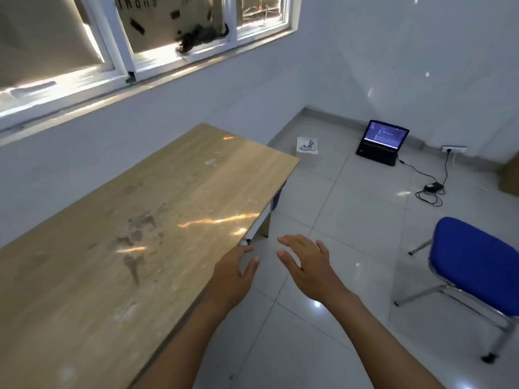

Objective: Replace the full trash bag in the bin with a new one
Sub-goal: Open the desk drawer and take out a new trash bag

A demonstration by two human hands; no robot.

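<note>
Both hands empty. Left hand (234,272) hangs over the near right edge of the long light-wood table (126,234), fingers loosely spread, gripping nothing. Right hand (306,265) is just beside it over the white tiled floor (351,220), palm open, fingers apart, also holding nothing.

Task items: no trash bin, full bag or fresh bag can be identified in this view. A blue shape (277,200) shows under the table's far right edge; too hidden to say what it is.

Other contents: blue padded chair with metal legs (477,265) at right, well apart from the hands; open black laptop (383,141) on the floor by the far wall; small white box (307,146) near the table's far corner.

Progress, judged: nothing visibly done. Locating the bin, pulling the full bag and fitting a new one all remain.
</note>
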